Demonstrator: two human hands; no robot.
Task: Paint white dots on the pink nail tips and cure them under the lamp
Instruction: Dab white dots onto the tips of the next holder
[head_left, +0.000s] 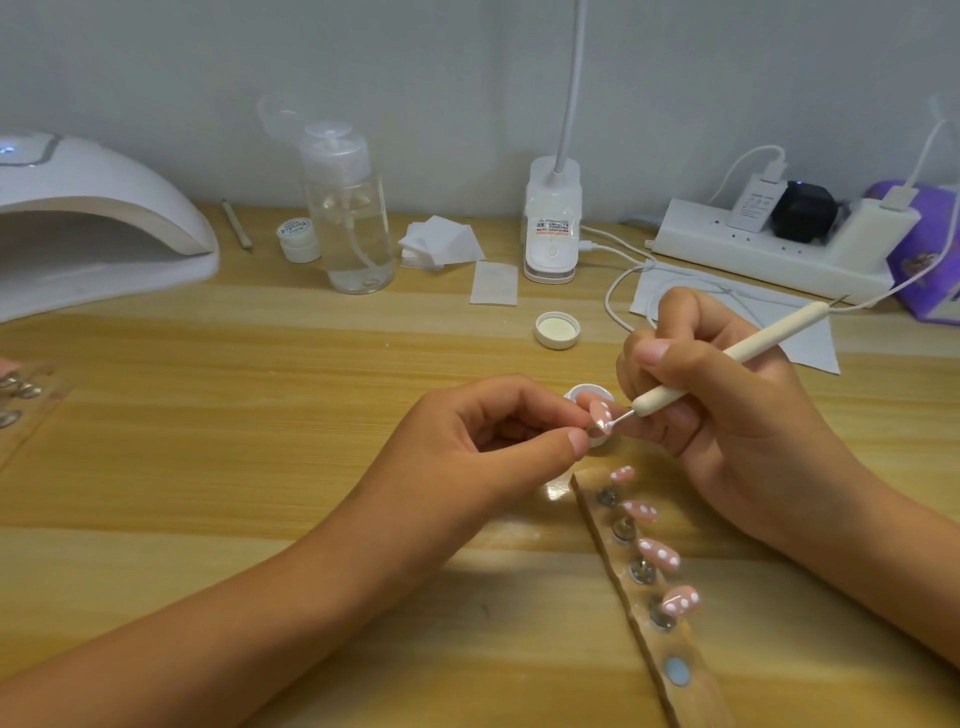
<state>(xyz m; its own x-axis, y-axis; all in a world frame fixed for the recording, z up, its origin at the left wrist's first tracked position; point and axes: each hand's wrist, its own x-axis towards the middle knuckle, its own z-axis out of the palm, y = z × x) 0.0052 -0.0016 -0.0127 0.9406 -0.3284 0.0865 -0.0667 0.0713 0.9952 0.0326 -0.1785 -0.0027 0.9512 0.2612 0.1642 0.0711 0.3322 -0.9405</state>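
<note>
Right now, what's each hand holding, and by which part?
Left hand pinches a pink nail tip at its lower end; right hand grips the dotting tool low on its handle.

No wording legible anywhere. Cursive script across the lid of the small jar, too blurred to read. Black and red print on a sticker on the clip lamp base, characters too small to make out. Grey lines of fine print on the white charger plugged into the power strip, likewise unreadable.
</note>
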